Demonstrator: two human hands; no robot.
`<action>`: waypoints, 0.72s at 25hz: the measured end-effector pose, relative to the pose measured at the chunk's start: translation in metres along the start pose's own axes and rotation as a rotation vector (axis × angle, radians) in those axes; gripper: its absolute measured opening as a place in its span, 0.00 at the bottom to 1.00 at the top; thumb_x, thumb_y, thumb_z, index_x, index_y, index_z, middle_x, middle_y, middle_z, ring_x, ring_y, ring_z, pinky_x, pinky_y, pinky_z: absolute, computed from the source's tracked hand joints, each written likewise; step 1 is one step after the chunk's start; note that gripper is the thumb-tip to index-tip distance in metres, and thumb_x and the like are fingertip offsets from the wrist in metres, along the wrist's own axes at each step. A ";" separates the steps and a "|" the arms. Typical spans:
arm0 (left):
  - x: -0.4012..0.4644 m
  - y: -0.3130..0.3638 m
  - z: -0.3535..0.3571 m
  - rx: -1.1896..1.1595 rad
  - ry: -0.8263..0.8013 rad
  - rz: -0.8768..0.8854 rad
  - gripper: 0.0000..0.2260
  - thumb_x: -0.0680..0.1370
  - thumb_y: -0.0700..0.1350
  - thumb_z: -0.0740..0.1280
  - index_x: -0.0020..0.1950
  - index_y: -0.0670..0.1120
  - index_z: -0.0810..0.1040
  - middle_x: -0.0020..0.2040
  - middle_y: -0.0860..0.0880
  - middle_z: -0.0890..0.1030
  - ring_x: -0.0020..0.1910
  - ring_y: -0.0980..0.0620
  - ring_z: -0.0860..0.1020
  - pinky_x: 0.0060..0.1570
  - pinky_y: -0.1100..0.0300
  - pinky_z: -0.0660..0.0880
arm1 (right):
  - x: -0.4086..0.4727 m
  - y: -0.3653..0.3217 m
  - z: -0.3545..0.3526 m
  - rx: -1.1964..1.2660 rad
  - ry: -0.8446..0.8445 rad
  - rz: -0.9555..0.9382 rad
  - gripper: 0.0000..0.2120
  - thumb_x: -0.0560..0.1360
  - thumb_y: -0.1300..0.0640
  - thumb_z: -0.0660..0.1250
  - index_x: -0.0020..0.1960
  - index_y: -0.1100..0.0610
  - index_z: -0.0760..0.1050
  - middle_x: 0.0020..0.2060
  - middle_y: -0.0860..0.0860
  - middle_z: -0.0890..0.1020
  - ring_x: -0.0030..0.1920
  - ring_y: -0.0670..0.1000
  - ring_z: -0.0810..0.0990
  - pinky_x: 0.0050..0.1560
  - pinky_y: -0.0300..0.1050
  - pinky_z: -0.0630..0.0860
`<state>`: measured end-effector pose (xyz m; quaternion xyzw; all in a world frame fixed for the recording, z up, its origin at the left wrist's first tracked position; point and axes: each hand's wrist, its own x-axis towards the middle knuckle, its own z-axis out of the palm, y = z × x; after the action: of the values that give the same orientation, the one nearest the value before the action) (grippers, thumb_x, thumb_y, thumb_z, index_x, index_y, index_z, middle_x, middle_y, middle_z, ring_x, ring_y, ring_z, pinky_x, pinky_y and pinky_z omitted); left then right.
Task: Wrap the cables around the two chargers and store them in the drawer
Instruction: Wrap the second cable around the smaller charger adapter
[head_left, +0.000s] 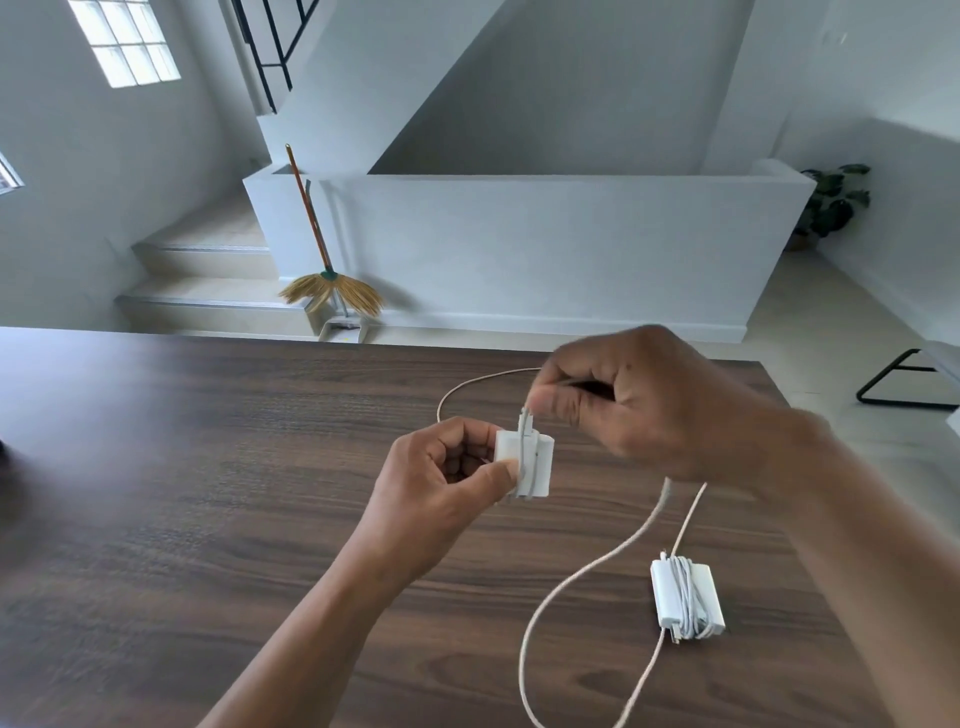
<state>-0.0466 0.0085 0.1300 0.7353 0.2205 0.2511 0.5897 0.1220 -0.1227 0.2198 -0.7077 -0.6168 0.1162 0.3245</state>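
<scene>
My brown wood table (208, 493) has a white charger (687, 598) lying near me on the right, cable wrapped round it. A long loose cable (582, 566) lies beside it, I think.

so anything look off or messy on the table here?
Nothing damaged. Only the loose cable sprawls across the table, mid-wrap: left hand holds the charger, right hand winds. The second charger lies wrapped.
</scene>
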 end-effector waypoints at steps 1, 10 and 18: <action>-0.003 0.004 -0.001 -0.008 -0.020 0.008 0.07 0.73 0.44 0.76 0.50 0.46 0.87 0.45 0.42 0.88 0.40 0.49 0.83 0.44 0.48 0.82 | 0.009 0.005 -0.001 0.014 0.006 -0.011 0.06 0.79 0.50 0.72 0.46 0.51 0.85 0.34 0.50 0.86 0.33 0.50 0.80 0.36 0.45 0.77; -0.010 0.009 -0.013 -0.239 -0.012 0.048 0.16 0.66 0.48 0.77 0.50 0.42 0.87 0.45 0.42 0.88 0.43 0.47 0.85 0.41 0.58 0.81 | 0.009 0.052 0.062 0.469 0.021 0.001 0.10 0.80 0.51 0.67 0.43 0.47 0.84 0.27 0.53 0.76 0.27 0.40 0.68 0.29 0.33 0.66; -0.005 -0.005 -0.005 -0.421 0.176 -0.021 0.18 0.66 0.49 0.78 0.49 0.38 0.86 0.43 0.40 0.87 0.38 0.45 0.82 0.39 0.54 0.80 | -0.043 0.036 0.098 0.375 0.084 0.065 0.13 0.81 0.49 0.68 0.43 0.56 0.83 0.29 0.44 0.70 0.29 0.43 0.64 0.31 0.41 0.63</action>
<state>-0.0538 0.0100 0.1259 0.5689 0.2213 0.3486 0.7112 0.0867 -0.1340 0.1130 -0.6587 -0.5471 0.2095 0.4722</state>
